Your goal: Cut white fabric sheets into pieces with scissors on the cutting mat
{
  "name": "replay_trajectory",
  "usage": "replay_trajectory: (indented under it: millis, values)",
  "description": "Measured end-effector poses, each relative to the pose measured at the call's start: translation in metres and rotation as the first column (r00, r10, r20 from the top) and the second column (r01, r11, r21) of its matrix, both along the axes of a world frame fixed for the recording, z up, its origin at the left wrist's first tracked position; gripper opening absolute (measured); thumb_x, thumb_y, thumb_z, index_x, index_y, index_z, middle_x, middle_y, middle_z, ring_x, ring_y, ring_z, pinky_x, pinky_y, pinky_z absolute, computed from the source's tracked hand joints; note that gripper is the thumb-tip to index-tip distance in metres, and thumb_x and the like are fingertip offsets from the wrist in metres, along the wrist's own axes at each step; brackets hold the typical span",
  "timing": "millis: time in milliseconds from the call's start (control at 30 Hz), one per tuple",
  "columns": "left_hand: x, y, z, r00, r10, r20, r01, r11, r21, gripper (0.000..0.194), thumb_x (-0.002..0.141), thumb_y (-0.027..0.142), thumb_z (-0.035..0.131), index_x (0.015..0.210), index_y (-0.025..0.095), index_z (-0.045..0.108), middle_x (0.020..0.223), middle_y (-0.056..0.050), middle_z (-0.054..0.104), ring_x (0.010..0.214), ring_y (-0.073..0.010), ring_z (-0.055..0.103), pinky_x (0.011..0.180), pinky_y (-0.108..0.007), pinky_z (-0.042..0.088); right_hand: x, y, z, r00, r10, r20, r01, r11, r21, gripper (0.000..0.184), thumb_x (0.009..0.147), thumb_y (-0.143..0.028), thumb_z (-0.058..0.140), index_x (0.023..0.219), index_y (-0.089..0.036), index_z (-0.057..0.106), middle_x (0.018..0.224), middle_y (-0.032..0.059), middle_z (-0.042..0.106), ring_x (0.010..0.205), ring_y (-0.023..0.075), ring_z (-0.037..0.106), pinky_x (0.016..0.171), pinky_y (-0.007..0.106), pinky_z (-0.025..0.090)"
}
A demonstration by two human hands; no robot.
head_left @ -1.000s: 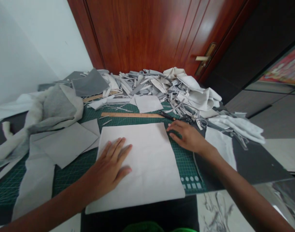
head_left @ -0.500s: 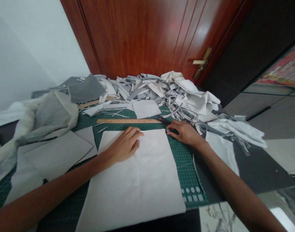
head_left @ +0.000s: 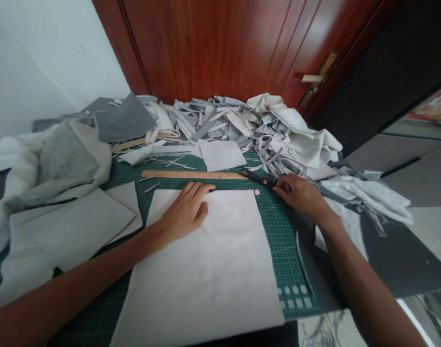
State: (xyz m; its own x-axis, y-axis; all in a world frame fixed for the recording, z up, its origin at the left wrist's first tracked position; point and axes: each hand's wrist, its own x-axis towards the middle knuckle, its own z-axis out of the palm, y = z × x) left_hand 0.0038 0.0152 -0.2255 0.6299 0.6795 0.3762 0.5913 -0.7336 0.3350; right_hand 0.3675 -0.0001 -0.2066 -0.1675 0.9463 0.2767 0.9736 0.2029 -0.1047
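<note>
A large white cloth (head_left: 220, 270) lies flat on the green gridded cutting mat (head_left: 273, 231), its near edge at the table's front. My left hand (head_left: 187, 209) rests on the cloth's upper part, fingers stretched towards the far edge, palm down. To the right, my right hand (head_left: 301, 195) is closed round the handles of black scissors (head_left: 261, 180), whose blades point left over the end of a wooden ruler (head_left: 191, 174). A small pink piece, like tailor's chalk (head_left: 257, 192), lies by the cloth's far right corner.
Cloth scraps (head_left: 209, 118) are heaped along the back, below a wooden door (head_left: 206, 48). Grey cloth pieces (head_left: 75, 217) and a bunched fabric (head_left: 68, 154) lie at the left. A white piece (head_left: 345, 226) lies under my right forearm.
My left hand has slid up towards the cloth's far edge. My right hand has moved from the cloth's corner to the scissors and taken their handles, uncovering the pink piece.
</note>
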Motion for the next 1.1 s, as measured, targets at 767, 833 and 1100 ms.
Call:
replay_trajectory:
  millis: [767, 833, 1100]
  values:
    - [-0.001, 0.004, -0.001, 0.993, 0.048, -0.104, -0.045, 0.998, 0.031, 0.026, 0.102, 0.026, 0.044, 0.121, 0.015, 0.059, 0.126, -0.015, 0.056, 0.123, -0.0337, 0.05, 0.108, -0.054, 0.045, 0.043, 0.004, -0.01, 0.999, 0.016, -0.051, -0.018, 0.999, -0.044, 0.031, 0.086, -0.037, 0.069, 0.112, -0.02, 0.069, 0.11, 0.0104, 0.074, 0.1, 0.028, 0.07, 0.09, 0.043, 0.055]
    - [-0.001, 0.004, 0.0, 0.996, 0.04, -0.081, -0.038, 0.999, 0.027, 0.02, 0.1, 0.024, 0.045, 0.114, 0.017, 0.058, 0.124, -0.014, 0.057, 0.122, -0.0333, 0.05, 0.106, -0.053, 0.045, 0.042, 0.001, -0.011, 0.999, -0.033, 0.002, 0.033, 0.998, -0.044, 0.032, 0.085, -0.041, 0.07, 0.11, -0.022, 0.07, 0.112, 0.0098, 0.074, 0.101, 0.0294, 0.07, 0.089, 0.045, 0.055]
    - [-0.001, 0.006, 0.001, 0.998, 0.03, 0.063, -0.021, 0.991, -0.131, 0.032, 0.086, 0.018, 0.049, 0.118, 0.017, 0.052, 0.119, -0.012, 0.064, 0.114, -0.0293, 0.059, 0.102, -0.046, 0.046, 0.046, 0.001, -0.011, 1.0, -0.027, -0.007, 0.026, 0.991, -0.133, 0.025, 0.084, -0.039, 0.068, 0.102, -0.022, 0.072, 0.102, 0.0082, 0.072, 0.09, 0.025, 0.07, 0.083, 0.039, 0.056]
